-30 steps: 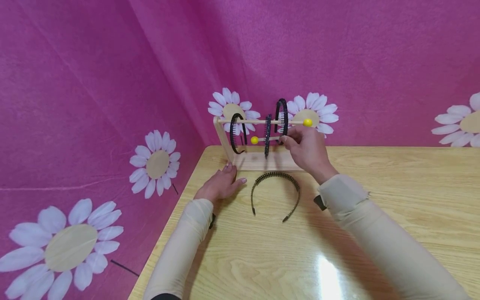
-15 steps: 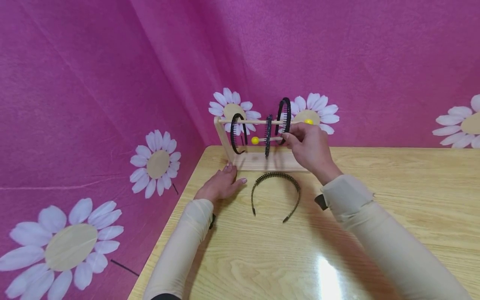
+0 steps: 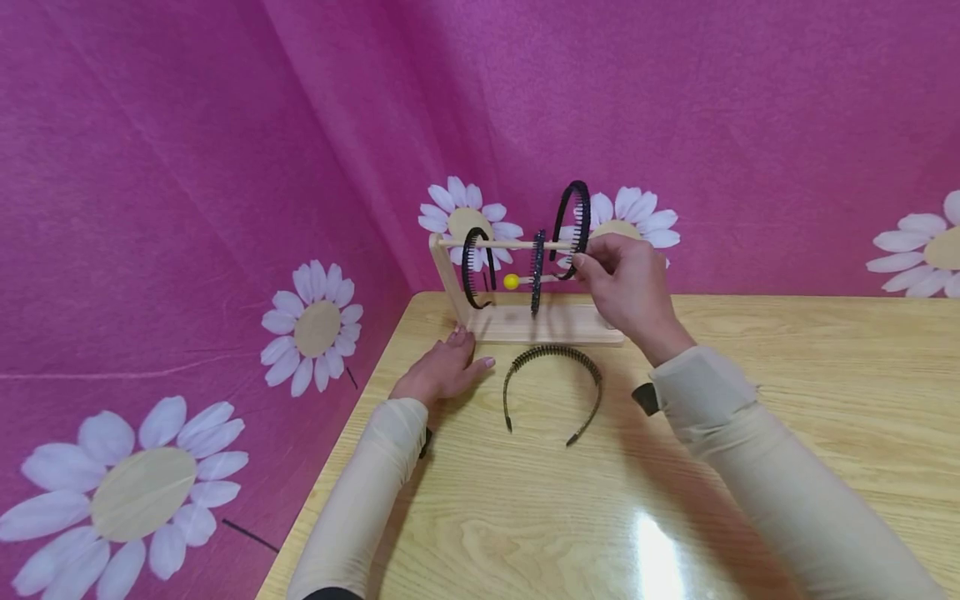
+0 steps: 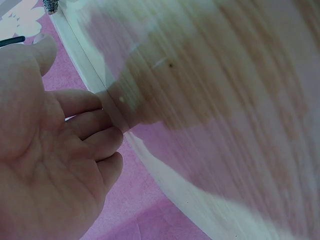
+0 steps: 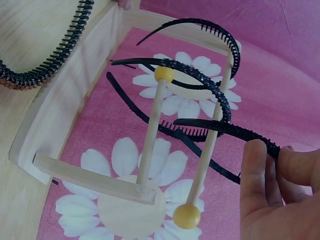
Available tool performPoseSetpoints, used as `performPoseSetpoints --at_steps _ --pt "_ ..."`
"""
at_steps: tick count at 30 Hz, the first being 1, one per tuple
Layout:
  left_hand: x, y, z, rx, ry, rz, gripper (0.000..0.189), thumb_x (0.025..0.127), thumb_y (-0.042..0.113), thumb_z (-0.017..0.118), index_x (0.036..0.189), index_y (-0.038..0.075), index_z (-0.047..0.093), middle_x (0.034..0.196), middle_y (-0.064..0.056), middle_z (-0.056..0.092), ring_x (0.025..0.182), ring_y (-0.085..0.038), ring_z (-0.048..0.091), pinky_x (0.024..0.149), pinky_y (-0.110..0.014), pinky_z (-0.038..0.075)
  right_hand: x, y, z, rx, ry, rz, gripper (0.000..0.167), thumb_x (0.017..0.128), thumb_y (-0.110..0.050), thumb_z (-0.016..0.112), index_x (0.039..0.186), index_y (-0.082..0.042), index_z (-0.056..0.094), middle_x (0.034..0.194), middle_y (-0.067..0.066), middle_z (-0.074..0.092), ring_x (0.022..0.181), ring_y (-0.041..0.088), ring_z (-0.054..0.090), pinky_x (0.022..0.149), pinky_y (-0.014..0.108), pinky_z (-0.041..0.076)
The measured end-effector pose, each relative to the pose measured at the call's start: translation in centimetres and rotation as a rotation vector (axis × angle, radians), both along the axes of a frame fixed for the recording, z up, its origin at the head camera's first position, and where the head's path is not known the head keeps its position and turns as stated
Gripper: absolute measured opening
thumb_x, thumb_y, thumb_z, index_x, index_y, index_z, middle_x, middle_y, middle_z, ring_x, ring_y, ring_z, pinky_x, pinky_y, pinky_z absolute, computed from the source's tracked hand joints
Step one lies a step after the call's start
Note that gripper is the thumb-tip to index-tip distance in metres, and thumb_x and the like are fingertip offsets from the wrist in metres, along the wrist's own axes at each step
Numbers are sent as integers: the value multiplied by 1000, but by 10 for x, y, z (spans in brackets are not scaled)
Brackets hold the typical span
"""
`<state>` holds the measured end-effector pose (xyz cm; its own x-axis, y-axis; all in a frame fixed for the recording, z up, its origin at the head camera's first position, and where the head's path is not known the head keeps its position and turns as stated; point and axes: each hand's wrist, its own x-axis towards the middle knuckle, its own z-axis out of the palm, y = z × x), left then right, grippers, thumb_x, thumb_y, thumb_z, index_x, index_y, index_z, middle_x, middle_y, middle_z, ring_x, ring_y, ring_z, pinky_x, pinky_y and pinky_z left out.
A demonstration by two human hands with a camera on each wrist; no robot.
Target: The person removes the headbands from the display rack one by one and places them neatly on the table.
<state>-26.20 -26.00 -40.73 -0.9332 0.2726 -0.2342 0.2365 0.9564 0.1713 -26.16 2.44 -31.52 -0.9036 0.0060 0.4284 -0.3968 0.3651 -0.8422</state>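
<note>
My right hand (image 3: 636, 293) pinches a black toothed headband (image 3: 582, 218) between thumb and fingers, near the right end of the stand's upper rod (image 3: 502, 244). The rod passes through this headband's loop. Two more dark headbands hang on the wooden stand (image 3: 557, 325): a glittery one (image 3: 537, 275) mid-rod and a plain black one (image 3: 467, 267) by the left post. My left hand (image 3: 438, 371) touches the left end of the stand's base with its fingertips, palm showing in the left wrist view. A bronze-coloured toothed headband (image 3: 552, 350) lies on the table before the stand.
Yellow balls cap the rods, the upper rod's ball (image 5: 186, 216) and the lower rod's ball (image 5: 164, 74) both showing in the right wrist view. A pink curtain (image 3: 720, 100) with daisies hangs behind and left of the wooden table (image 3: 795, 367).
My right hand has moved slightly right and up, sliding the pinched headband along the upper rod, and now hides the rod's yellow end ball. The left hand has stayed put.
</note>
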Motion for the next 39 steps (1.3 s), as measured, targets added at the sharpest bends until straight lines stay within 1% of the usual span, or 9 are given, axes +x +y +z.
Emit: performPoseSetpoints --at_steps 4,5,12,16,21,26,33,36,39 --pt "-1 0 -1 -3 -1 3 77 107 52 38 158 -2 22 164 -19 16 152 -27 11 122 -42 14 0 2 4 -21 7 18 13 98 -10 66 97 1 74 82 12 73 73 23 67 58 19 48" --pt "-1 0 -1 -2 0 4 77 106 53 38 158 -2 22 164 -19 16 152 -27 11 122 -42 14 0 3 4 -22 8 16 13 98 -10 66 97 0 74 82 12 73 73 24 67 58 19 48" --pt "-1 0 -2 -2 13 -4 77 106 52 39 157 -3 24 164 -19 18 152 -28 13 122 -43 15 0 7 8 -68 37 27 12 97 -5 64 95 4 72 81 13 71 69 12 66 60 17 49" --pt "0 0 -1 -4 18 -9 76 107 51 40 157 -4 24 164 -21 17 151 -29 14 122 -44 16 1 9 11 -84 30 25 13 97 -5 64 96 4 72 82 12 71 70 12 67 61 17 50" --pt "1 1 -1 -15 4 7 77 106 53 38 159 -1 20 165 -18 14 151 -28 14 122 -41 14 2 11 16 -113 26 24 14 98 -5 63 98 6 72 86 16 72 71 12 68 64 17 54" --pt "1 1 -2 -16 -4 14 79 106 55 37 159 0 19 165 -17 13 151 -27 13 122 -40 14 5 15 19 -130 22 33 14 98 -5 63 99 7 72 87 16 72 70 8 67 67 17 55" --pt "0 -1 -1 -9 1 3 79 106 54 38 159 -2 18 165 -18 14 151 -27 15 122 -41 15 10 24 22 -163 26 56 15 98 -5 63 99 7 71 84 13 72 70 9 67 57 18 54" --pt "-1 -1 -1 -6 2 -4 79 106 53 38 159 -2 18 165 -18 14 151 -27 15 122 -41 15 11 28 23 -174 36 68 15 99 -4 61 100 9 69 86 14 71 71 8 68 63 18 55" --pt "-1 -1 -2 -10 0 -13 79 106 53 37 159 -2 17 165 -18 14 151 -27 14 122 -41 14 13 33 22 -194 18 83 17 100 -4 59 103 11 67 88 14 69 73 8 68 69 21 57"
